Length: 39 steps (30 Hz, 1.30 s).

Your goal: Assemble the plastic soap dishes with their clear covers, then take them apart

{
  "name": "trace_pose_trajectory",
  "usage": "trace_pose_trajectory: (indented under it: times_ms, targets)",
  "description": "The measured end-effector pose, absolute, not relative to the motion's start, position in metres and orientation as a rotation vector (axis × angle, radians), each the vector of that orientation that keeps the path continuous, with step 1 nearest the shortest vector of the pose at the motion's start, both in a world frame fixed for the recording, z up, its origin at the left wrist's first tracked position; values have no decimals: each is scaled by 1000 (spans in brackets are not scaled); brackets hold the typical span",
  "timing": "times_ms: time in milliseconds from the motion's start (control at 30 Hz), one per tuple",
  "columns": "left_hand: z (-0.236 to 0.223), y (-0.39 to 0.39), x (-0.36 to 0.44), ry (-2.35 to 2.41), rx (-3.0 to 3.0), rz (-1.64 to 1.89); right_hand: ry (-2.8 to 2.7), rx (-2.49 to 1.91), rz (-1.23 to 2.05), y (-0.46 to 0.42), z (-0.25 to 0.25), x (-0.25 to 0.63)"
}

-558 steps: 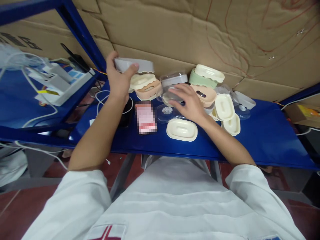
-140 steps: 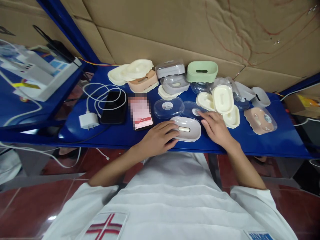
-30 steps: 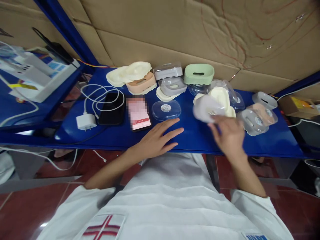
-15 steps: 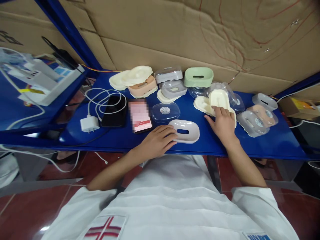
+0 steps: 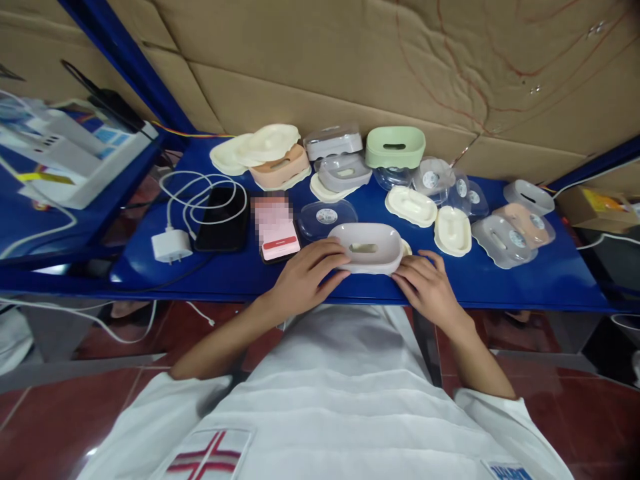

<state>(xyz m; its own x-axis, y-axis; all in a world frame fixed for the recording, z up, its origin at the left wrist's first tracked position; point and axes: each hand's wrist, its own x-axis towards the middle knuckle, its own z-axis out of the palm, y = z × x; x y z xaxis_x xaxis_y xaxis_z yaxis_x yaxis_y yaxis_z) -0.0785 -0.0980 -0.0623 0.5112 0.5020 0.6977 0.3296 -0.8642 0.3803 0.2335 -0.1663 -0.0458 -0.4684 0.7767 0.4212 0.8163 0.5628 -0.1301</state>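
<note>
My left hand [image 5: 311, 275] grips the left end of a pale grey-white soap dish [image 5: 373, 265], its fingers over the rim and the thumb at the front. Beneath this dish is a cream base tray [image 5: 407, 248], mostly hidden; a bit of it shows at the right and cream colour fills the slot. Closed at that right end, my right hand [image 5: 425, 283] holds the cream tray against the dish. Just behind lies a clear lid [image 5: 310, 223] with a round label. Two more cream trays, one oblong [image 5: 411, 206] and one upright [image 5: 453, 231], lie right of the dish.
Along the cardboard backing stand a green soap dish [image 5: 395, 150], a peach one [image 5: 281, 170] and lidded grey ones [image 5: 345, 172]. More lidded dishes [image 5: 505, 241] sit at the right. To the left are a phone [image 5: 280, 247], a black device [image 5: 220, 230] and a white charger [image 5: 171, 245] with coiled cable.
My right hand has left the pile of cream trays with one tray and come to the grey-white dish. The dish is now raised and tilted over that tray, still in my left hand.
</note>
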Motion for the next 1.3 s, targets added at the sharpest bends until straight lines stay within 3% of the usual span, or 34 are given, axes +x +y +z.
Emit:
trace_pose_trajectory:
  times_ms: [167,467,767,1300]
  targets:
    - [-63,-99,-78,711,2554,1249,-2074,-1321,-108,-174,-47,231]
    - [-64,-98,-80,739,2528,1208,-2315,-1268,138,-176,-62,219]
    - [-62,-98,-79,640,2598,1078,-1984,-1190,-228,-189,-66,224]
    - [-64,-96,-74,575,2803,873,-2335,-1167,-66,-183,-59,216]
